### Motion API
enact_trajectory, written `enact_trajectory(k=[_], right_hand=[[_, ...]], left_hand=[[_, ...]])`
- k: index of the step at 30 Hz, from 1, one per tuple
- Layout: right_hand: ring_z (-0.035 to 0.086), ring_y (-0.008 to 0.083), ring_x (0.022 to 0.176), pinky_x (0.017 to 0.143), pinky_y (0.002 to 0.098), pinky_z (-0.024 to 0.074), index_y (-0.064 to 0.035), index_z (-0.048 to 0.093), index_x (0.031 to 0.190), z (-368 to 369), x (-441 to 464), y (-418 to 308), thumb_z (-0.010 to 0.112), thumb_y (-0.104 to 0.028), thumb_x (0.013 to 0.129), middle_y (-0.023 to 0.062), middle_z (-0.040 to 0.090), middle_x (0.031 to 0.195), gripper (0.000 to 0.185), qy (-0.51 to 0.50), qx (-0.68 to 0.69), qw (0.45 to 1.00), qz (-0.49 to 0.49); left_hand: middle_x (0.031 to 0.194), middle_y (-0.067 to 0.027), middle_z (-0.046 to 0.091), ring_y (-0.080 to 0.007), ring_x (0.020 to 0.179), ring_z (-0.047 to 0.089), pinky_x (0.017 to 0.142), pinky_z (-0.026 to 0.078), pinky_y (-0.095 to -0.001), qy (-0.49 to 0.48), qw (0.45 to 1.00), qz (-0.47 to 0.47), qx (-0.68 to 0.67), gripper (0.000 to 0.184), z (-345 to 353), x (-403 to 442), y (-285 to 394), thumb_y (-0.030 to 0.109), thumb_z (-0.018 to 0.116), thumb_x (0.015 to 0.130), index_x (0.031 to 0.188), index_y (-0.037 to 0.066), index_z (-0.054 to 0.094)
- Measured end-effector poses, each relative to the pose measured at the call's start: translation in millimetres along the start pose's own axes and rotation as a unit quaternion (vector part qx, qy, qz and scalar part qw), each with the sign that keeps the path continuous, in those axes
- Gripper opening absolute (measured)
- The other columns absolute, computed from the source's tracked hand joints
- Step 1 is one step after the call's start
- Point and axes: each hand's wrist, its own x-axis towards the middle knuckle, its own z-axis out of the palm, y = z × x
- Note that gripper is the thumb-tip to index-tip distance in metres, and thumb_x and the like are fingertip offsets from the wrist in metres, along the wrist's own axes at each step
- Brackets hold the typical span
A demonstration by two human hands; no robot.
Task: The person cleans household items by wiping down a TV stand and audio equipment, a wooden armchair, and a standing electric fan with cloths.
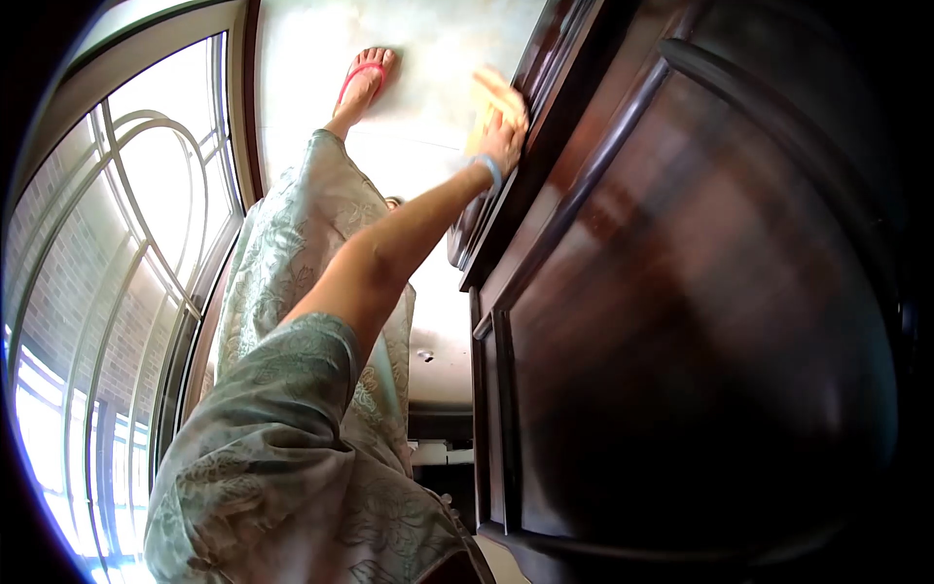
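My left hand, a pale blue band on its wrist, reaches across to the dark wooden furniture. Its fingers are closed on an orange-yellow cloth, which is blurred and pressed near the moulded edge of the wood. Part of the cloth hangs beside the fingers. The exact grip is smeared by motion. My right hand is out of the frame.
A large glossy dark wood panel with a rail fills the right side. At left stands a window with curved metal bars. Below are a pale floor and my foot in a red-strapped sandal.
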Motion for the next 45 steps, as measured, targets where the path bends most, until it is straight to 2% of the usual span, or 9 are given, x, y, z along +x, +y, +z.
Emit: enact_trajectory(k=[4,6,9,10,12,14,21,28,45], right_hand=[[0.055,0.0361,0.116,0.097,0.0455,0.0475,0.0124,0.043,0.136,2,-6,5,0.073,-0.039,0.085,0.0311,0.049,0.135,0.078,0.0,0.004,1.0,-0.004],[0.055,0.0362,0.116,0.097,0.0455,0.0478,0.0124,0.043,0.136,2,-8,8,0.073,-0.039,0.085,0.0312,0.049,0.135,0.079,-0.003,0.005,1.0,-0.005],[0.056,0.0364,0.116,0.096,0.0455,0.0483,0.0123,0.043,0.136,1,-10,9,0.073,-0.039,0.085,0.0312,0.05,0.135,0.079,-0.003,0.011,1.0,-0.004],[0.056,0.0365,0.116,0.096,0.0455,0.0484,0.0123,0.043,0.136,2,-12,11,0.074,-0.039,0.085,0.0312,0.05,0.135,0.079,-0.001,0.015,1.0,-0.003],[0.056,0.0366,0.115,0.096,0.0455,0.0487,0.0123,0.042,0.136,3,-14,14,0.074,-0.04,0.085,0.0313,0.05,0.135,0.079,0.005,0.022,1.0,-0.001],[0.056,0.0367,0.115,0.095,0.0455,0.049,0.0123,0.042,0.136,3,-16,16,0.074,-0.04,0.085,0.0313,0.05,0.134,0.079,0.011,0.03,0.999,0.002],[0.056,0.0372,0.115,0.094,0.0456,0.0501,0.0122,0.042,0.136,3,-16,18,0.074,-0.041,0.085,0.0314,0.05,0.134,0.08,0.008,0.052,0.998,0.028],[0.057,0.0376,0.114,0.093,0.0456,0.0512,0.0121,0.042,0.136,1,-12,14,0.074,-0.042,0.085,0.0315,0.051,0.133,0.081,0.001,0.037,0.999,0.038],[0.058,0.0387,0.113,0.09,0.0457,0.0538,0.0119,0.041,0.137,-45,-41,20,0.074,-0.044,0.085,0.0318,0.052,0.132,0.083,-0.014,0.047,0.996,0.073]], left_hand=[[0.103,-0.005,0.055,-0.0205,0.094,0.058,0.075,0.052,-0.0326,0.074,0.949,0.087,0.295,0.024,-42,-128,-35,0.019,0.043,0.101,0.125,0.023,0.049],[0.092,-0.0047,0.057,-0.0199,0.084,0.058,0.068,0.051,-0.0343,0.162,0.467,0.078,0.866,0.018,-53,-196,-50,0.015,0.044,0.1,0.111,0.02,0.057],[0.088,-0.014,0.062,-0.0237,0.089,0.062,0.071,0.049,-0.032,0.178,0.223,-0.296,0.911,0.026,-37,-240,-50,0.035,0.06,0.086,0.093,0.01,0.065],[0.094,-0.0158,0.065,-0.0238,0.095,0.063,0.074,0.05,-0.034,0.41,0.351,-0.19,0.82,0.016,-38,-227,-64,0.024,0.057,0.087,0.092,0.011,0.065],[0.1,-0.0147,0.067,-0.0188,0.1,0.063,0.08,0.051,-0.0335,0.101,0.196,-0.413,0.884,0.011,33,-212,-49,0.017,0.058,0.087,0.094,0.013,0.064],[0.085,-0.0171,0.068,-0.0264,0.088,0.069,0.08,0.054,-0.0365,0.386,0.494,-0.328,0.706,0.013,112,-185,-49,0.02,0.06,0.088,0.096,0.01,0.063],[0.096,-0.0244,0.063,-0.043,0.095,0.059,0.086,0.047,-0.0494,0.101,0.393,0.155,0.901,0.024,283,18,-28,0.026,0.062,0.086,0.094,0.004,0.061],[0.123,-0.0099,0.05,-0.0323,0.112,0.055,0.085,0.056,-0.04,-0.084,-0.081,0.152,0.982,0.023,389,174,-20,0.015,0.059,0.086,0.106,0.017,0.069],[0.132,-0.0028,0.053,-0.0304,0.114,0.057,0.092,0.052,-0.0382,-0.149,0.029,0.038,0.988,0.033,216,-15,-38,0.017,0.056,0.089,0.121,0.015,0.066]])
